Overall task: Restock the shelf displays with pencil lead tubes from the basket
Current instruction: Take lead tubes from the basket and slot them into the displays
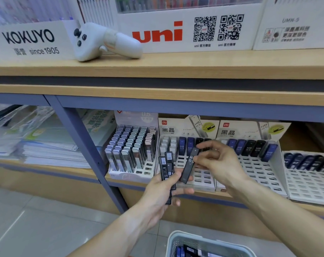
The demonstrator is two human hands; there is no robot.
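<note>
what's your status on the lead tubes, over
Left hand grips a bunch of black lead tubes. Right hand pinches one HB 0.5 tube before the middle display tray. Nothing blocking the slots.

Glossy plastic tube point(188, 166), wood-grain shelf point(157, 67), plastic basket point(177, 236).

Display trays on lower shelf: four point(133, 153) point(185, 160) point(250, 164) point(309, 179). Hands: two, left point(163, 190), right point(218, 162). Baskets: one point(177, 238). White controllers on upper shelf: one point(105, 40). QR codes: two point(204, 28) point(231, 26).
</note>
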